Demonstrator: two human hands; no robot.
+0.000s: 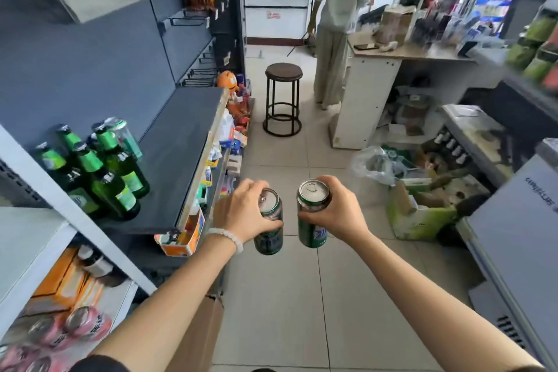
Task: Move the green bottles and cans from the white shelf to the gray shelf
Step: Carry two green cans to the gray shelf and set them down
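Two green cans, left can gripped in left hand, right can in right hand, fingers curled round each; best kept upright toward gray shelf beside green bottles.

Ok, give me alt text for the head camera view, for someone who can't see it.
A person's left hand and right hand each grip a green can, left can and right can, above a tiled shop aisle. To the left, green bottles stand on a gray shelf; a stool stands ahead.
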